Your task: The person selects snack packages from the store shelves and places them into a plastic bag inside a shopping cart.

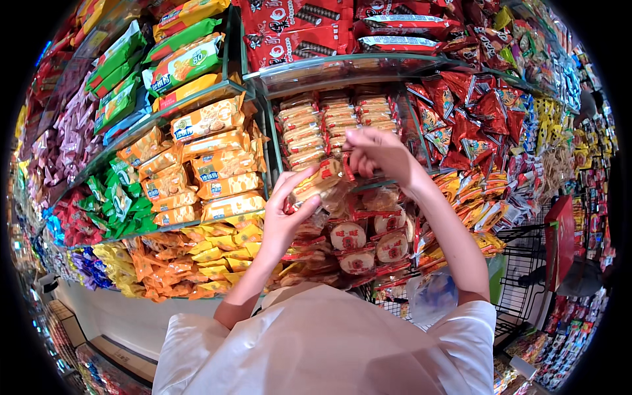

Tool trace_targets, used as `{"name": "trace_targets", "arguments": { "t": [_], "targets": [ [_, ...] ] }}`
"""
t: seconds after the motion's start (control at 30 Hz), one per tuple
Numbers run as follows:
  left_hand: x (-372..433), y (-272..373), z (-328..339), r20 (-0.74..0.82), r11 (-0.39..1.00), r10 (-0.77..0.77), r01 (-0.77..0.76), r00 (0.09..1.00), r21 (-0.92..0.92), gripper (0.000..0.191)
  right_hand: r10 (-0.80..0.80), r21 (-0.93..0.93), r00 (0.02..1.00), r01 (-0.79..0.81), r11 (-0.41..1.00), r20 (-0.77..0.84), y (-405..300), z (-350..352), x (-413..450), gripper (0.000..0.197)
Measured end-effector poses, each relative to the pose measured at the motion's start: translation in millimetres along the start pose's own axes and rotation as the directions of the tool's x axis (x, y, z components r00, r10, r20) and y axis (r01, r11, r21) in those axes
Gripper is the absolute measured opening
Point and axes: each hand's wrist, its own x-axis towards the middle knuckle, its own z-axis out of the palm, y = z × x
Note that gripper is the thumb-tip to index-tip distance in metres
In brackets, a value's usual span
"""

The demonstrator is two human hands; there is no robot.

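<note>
My left hand is closed around several clear-wrapped round biscuits or pastries with red and yellow print. It holds them over the front of a glass-walled bin. My right hand hovers just to the right of them, index finger stretched out and the other fingers curled. Whether anything is pinched in it cannot be made out. Behind both hands, stacked rows of wrapped biscuits stand on edge in the bin. Below lie flat, clear-wrapped round cakes with red stamped marks.
Glass dividers separate the bins. Orange snack packs fill the left bin, red triangular packets the right one. Red bags lie on the upper shelf behind a glass lip. A black wire basket stands at lower right.
</note>
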Motion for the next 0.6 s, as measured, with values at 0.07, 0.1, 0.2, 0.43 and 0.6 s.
{"name": "trace_targets", "arguments": {
  "t": [0.07, 0.1, 0.2, 0.43, 0.6],
  "targets": [
    [2.9, 4.7, 0.6, 0.067, 0.943, 0.159, -0.172, 0.985, 0.287, 0.045, 0.119, -0.137, 0.985, -0.102, 0.985, 0.122, -7.1, 7.4, -18.1, 0.027],
    [4.3, 7.8, 4.7, 0.071, 0.943, 0.163, -0.177, 0.984, 0.281, 0.045, 0.118, -0.14, 0.986, -0.102, 0.985, 0.115, -6.0, 7.6, -22.9, 0.027],
    [4.7, 17.4, 10.7, 0.074, 0.939, 0.153, -0.169, 0.985, 0.298, 0.051, -0.046, -0.184, 0.987, 0.075, 0.98, 0.154, -9.4, 11.6, -34.1, 0.044],
    [4.6, 3.0, 11.8, 0.003, 0.953, 0.177, -0.172, 0.984, 0.25, 0.068, -0.06, 0.003, 0.998, 0.06, 0.998, 0.035, -0.5, 15.4, -44.9, 0.038],
    [7.0, -8.2, 10.8, -0.071, 0.981, 0.087, -0.073, 0.994, 0.179, 0.076, -0.025, 0.238, 0.992, 0.054, 0.97, -0.123, 5.1, 1.6, -35.0, 0.038]
  ]
}}
